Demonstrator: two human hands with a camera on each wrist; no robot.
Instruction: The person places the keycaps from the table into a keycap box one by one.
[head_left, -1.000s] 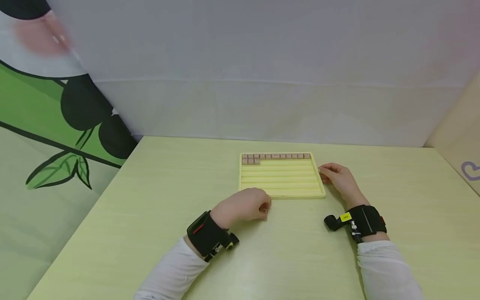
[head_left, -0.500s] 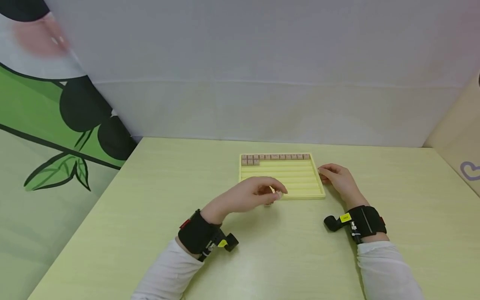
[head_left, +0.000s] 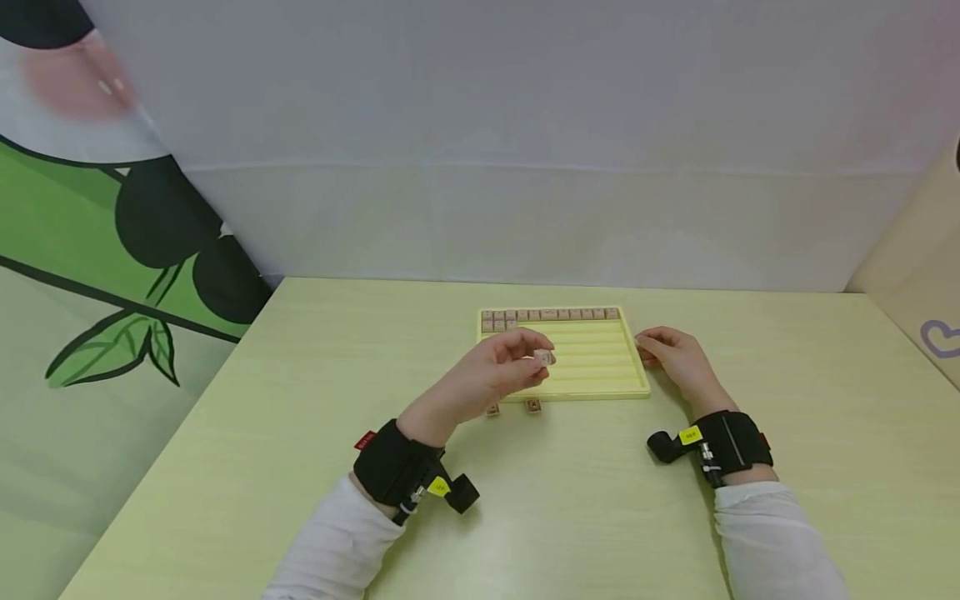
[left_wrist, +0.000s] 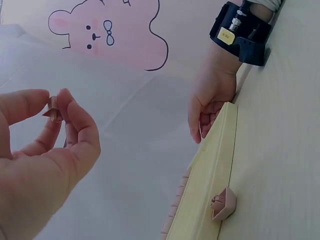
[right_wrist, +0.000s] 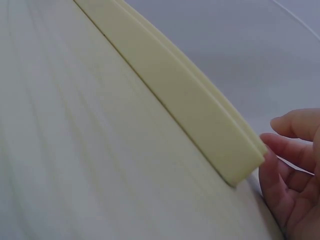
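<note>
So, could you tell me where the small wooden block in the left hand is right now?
In the head view the wooden block is pinched by the left hand above the yellow tray, left of its middle.

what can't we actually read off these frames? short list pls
- Markings on the small tile pinched by the left hand: too small in head view, mostly covered by fingers in left wrist view.
- Faces of the tiles in the tray's far rows: too small in head view.
- Right hand: whether it grips or just touches the tray edge; cut off by the frame edge in right wrist view.
- Tile near the tray's front edge: partly hidden by the left hand.
</note>
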